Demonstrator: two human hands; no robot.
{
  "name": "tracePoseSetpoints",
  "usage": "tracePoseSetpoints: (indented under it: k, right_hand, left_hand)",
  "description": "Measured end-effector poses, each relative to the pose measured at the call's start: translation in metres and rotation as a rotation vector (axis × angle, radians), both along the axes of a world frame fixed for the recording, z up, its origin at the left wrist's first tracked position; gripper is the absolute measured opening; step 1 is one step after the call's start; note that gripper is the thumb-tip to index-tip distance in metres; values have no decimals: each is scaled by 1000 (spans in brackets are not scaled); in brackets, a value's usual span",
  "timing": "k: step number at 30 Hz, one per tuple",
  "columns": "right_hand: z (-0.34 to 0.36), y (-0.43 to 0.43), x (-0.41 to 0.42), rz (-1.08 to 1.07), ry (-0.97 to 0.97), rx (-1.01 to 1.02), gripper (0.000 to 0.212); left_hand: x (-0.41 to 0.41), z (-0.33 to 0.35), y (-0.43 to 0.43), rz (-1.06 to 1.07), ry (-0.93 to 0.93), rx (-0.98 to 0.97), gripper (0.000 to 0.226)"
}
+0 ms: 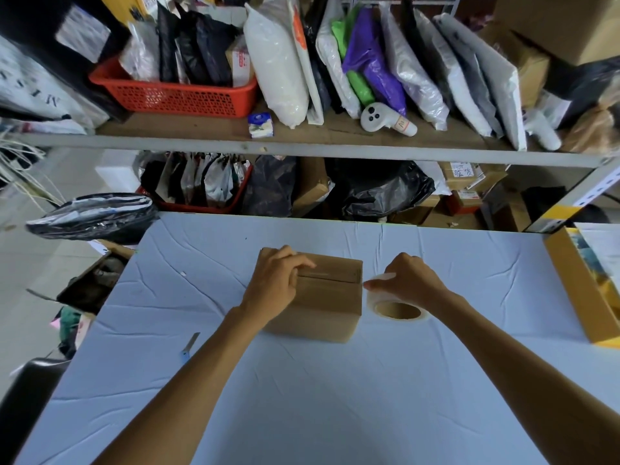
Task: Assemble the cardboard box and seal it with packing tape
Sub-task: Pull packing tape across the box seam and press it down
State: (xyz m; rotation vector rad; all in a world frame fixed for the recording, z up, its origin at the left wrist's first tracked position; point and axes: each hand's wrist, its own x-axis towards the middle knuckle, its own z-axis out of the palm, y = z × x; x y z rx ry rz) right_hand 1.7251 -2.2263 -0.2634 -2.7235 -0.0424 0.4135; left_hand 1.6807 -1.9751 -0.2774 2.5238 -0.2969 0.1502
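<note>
Small brown cardboard box (322,297) — flaps pressed shut under left hand (278,283); right hand (411,280) gripping clear packing-tape roll (391,305) — next: draw strip along seam

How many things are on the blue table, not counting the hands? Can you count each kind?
Cardboard box: 1
Roll of tape: 1
Knife: 1
Total: 3

The yellow box at the right edge is not counted; I cannot tell if it sits on the table.
</note>
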Motion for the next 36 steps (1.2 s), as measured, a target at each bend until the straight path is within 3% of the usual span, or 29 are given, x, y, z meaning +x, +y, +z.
tracePoseSetpoints:
  k: [2,4,10,13,15,18,20,23,30,36]
  right_hand:
    - [1,-1,0,6,2,14,49]
    - [-1,-2,1,0,9,44,47]
    - [-5,-9,0,-38,34,127,49]
    - [-10,-24,-2,-16,60,233,58]
    - [-11,-32,-4,18,72,313,46]
    - [-7,-37,-5,37,108,391,34]
    - [-6,-39,-4,50,123,385,31]
    - [-7,-41,1,77,119,294,21]
    - [0,-29,2,57,75,152,48]
    - [3,-26,0,-16,69,157,48]
  left_hand:
    - [-2,0,-10,-82,105,-170,29]
    - [-6,-5,-20,-139,166,-197,24]
    - [-15,-3,-37,-272,162,236,42]
    - [-15,6,-40,-306,264,412,56]
    - [-16,9,-46,-299,309,454,68]
    - [-18,6,-49,-249,259,407,55]
    - [-19,1,-48,-232,220,418,46]
    - [-20,-2,-48,-265,196,500,56]
    - [-18,3,-46,-243,236,511,64]
    - [-19,5,-41,-231,182,513,65]
